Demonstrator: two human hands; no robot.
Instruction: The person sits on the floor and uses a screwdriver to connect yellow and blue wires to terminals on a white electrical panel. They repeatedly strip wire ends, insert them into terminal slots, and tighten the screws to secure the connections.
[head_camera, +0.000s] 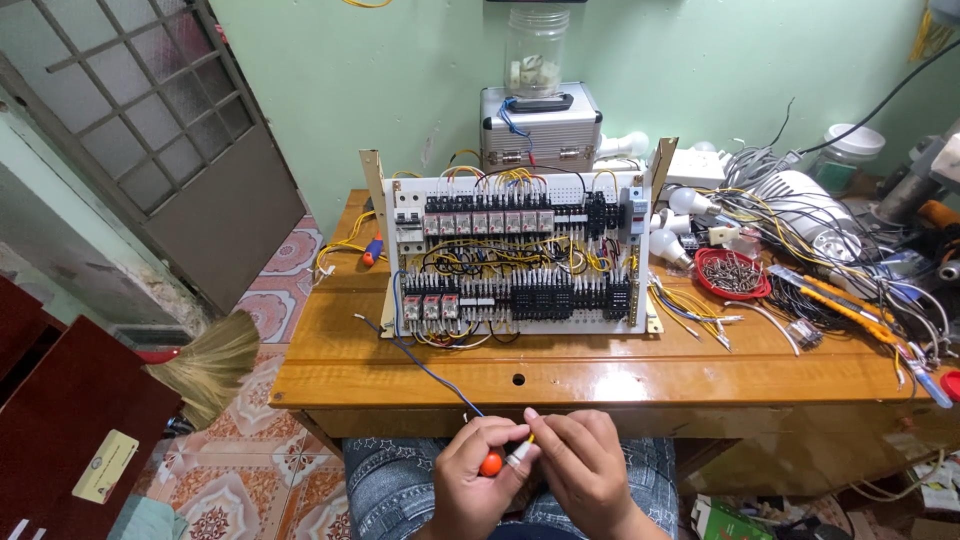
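Left hand (478, 468) curled over the lap, fingers closed round an orange-handled tool (491, 463), prob. a small screwdriver; only the round orange end shows betw. thumb & fingers. Right hand (585, 462) just beside it, fingertips pinched on a small white-tipped piece (519, 453) w/ a bit of yellow at its end; the two hands touch at the fingertips. Can't tell exactly what the white piece is, too small. A thin blue wire (425, 368) runs from the left hand up across the front edge of the wooden table (620, 375) to the lower left of the relay wiring panel (515, 255), which stands upright mid-table, rows of black & grey relays w/ yellow wiring. Behind the panel: a silver metal case (541, 125) w/ a clear plastic jar (536, 50) on top. Right of the panel: white bulbs (672, 245), a red bowl of screws (732, 272), a tangle of cables & hand tools. Left of the table, a straw broom (208, 362) over the patterned tile floor (260, 470). Person's knees in patterned jeans (385, 480) sit under the hands.
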